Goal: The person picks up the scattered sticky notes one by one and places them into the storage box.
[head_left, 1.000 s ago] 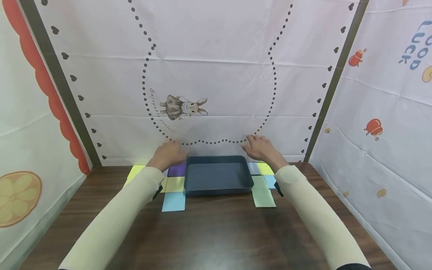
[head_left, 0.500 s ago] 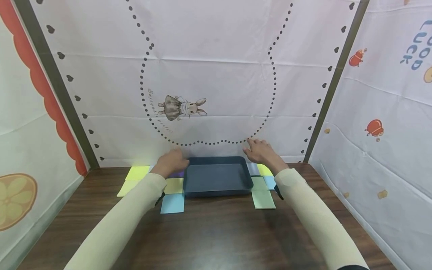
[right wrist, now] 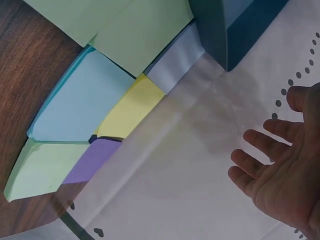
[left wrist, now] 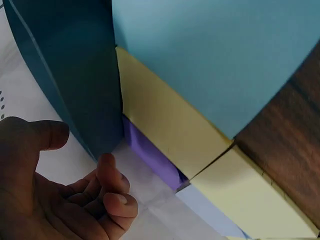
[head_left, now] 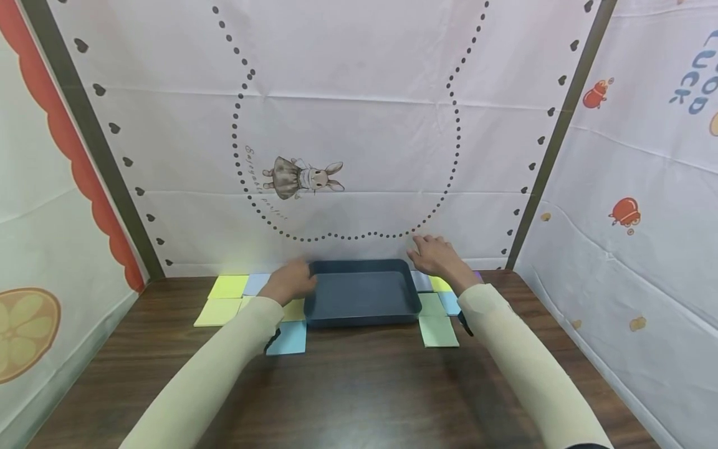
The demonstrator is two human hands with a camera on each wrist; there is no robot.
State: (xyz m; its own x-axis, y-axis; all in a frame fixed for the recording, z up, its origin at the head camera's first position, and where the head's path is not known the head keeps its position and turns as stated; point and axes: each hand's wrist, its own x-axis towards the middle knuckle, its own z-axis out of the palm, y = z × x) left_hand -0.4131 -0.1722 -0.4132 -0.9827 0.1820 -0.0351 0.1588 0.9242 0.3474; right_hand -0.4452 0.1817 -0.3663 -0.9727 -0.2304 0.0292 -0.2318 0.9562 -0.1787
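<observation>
A dark blue-grey rectangular tray lies against the back cloth, with nothing visible inside. My left hand, blurred in the head view, is at the tray's far left corner. In the left wrist view its fingers are loosely bent, the thumb stands apart, and nothing is held. A purple sticky-note pad lies near those fingertips, beside the tray wall. My right hand hovers beyond the tray's far right corner. The right wrist view has its fingers spread and holding nothing, apart from the pads.
Left of the tray are yellow pads, a pale blue one and a light blue one. Green pads, another light blue pad and a purple one lie right. White printed cloth hangs behind the wooden table.
My left hand has come down from the back cloth and slightly right, to the tray's far left corner. My right hand has lowered slightly. The tray and pads show no clear shift.
</observation>
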